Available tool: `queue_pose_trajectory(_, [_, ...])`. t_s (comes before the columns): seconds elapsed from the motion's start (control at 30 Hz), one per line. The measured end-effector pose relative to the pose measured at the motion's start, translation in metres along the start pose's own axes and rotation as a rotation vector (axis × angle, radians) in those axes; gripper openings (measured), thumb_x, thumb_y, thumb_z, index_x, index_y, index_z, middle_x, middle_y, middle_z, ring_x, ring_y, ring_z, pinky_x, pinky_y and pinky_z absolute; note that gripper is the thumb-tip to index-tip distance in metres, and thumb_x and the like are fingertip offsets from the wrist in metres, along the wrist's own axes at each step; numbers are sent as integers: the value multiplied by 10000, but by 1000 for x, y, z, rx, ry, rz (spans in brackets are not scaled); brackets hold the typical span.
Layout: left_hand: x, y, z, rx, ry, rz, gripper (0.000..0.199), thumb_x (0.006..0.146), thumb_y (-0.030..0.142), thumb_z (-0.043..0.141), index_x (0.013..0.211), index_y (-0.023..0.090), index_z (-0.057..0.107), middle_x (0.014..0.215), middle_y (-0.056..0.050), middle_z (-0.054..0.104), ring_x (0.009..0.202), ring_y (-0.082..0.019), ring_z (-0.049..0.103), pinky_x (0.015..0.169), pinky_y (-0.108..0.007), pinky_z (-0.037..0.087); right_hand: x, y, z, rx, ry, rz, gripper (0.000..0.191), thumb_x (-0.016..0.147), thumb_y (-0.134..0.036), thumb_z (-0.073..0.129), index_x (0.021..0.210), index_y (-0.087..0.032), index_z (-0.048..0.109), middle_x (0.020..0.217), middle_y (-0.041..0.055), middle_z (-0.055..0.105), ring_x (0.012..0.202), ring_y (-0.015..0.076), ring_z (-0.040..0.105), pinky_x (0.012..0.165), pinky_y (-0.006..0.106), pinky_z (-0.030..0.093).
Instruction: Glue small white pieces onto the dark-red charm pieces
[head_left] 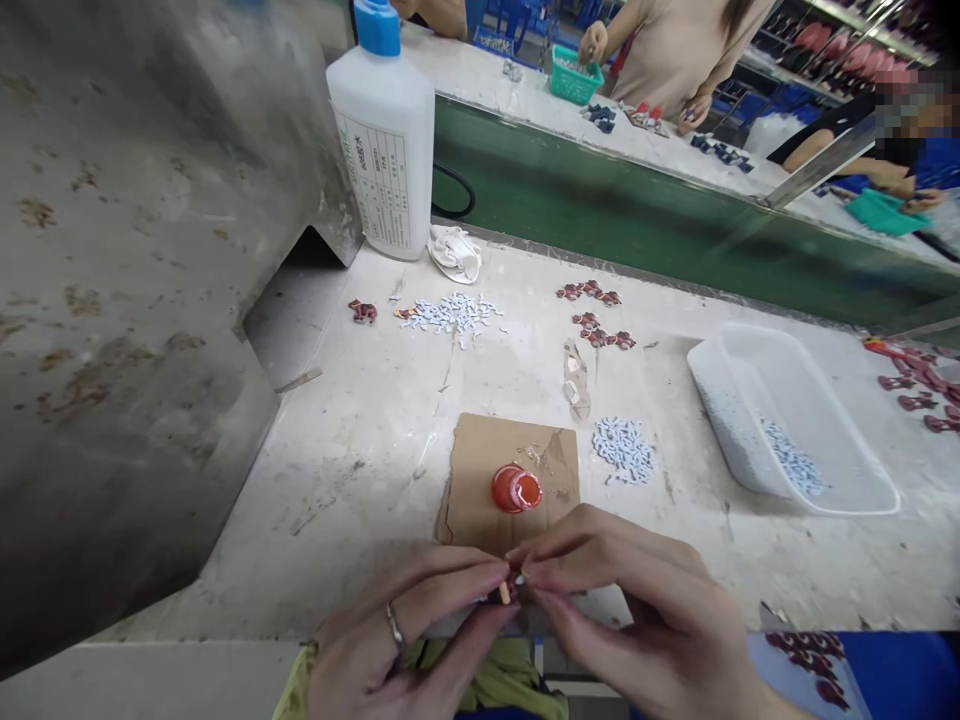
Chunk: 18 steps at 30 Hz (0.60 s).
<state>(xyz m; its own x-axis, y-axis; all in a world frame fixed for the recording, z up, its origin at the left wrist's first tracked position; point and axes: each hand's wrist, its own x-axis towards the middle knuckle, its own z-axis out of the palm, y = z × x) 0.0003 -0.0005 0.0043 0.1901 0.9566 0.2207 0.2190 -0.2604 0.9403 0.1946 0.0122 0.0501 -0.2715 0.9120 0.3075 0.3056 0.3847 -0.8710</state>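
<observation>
My left hand (397, 640), with a ring on one finger, and my right hand (630, 610) meet at the fingertips at the front edge of the bench. Together they pinch a small dark red piece (512, 588) with a pale tip, mostly hidden by my fingers. Just beyond them, an orange-red plastic cap (516, 489) stands on a torn cardboard sheet (469, 480). A heap of small pale blue pieces (624, 450) lies to the right of the cardboard. More pale pieces (450, 315) and dark red pieces (596, 335) are scattered farther up the bench.
A white bottle with a blue cap (382, 130) stands by a grey metal housing (135, 300) on the left. A white plastic tray (780, 420) sits at right. Beyond a green panel (600, 190), a co-worker (675, 60) handles a green basket (576, 75).
</observation>
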Motion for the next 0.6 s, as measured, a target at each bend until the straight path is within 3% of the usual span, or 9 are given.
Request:
queue_pose_trajectory(0.4, [4, 1, 0, 58, -16, 13, 309, 891, 142, 730, 1106, 363, 701, 987, 119, 752, 816, -34, 746, 782, -60, 597, -1, 1, -2, -37, -47, -17, 246, 874, 36, 659, 1003, -169, 704, 936, 70, 760, 830, 143, 754, 722, 196, 645])
queue_pose_trajectory(0.6, [2, 1, -1, 46, -45, 38, 364, 894, 91, 704, 1137, 362, 697, 952, 100, 748, 828, -58, 747, 756, -89, 618, -17, 1, -9, -397, -144, -193, 280, 1034, -105, 523, 1256, -161, 685, 1061, 120, 794, 910, 193, 789, 776, 228, 674])
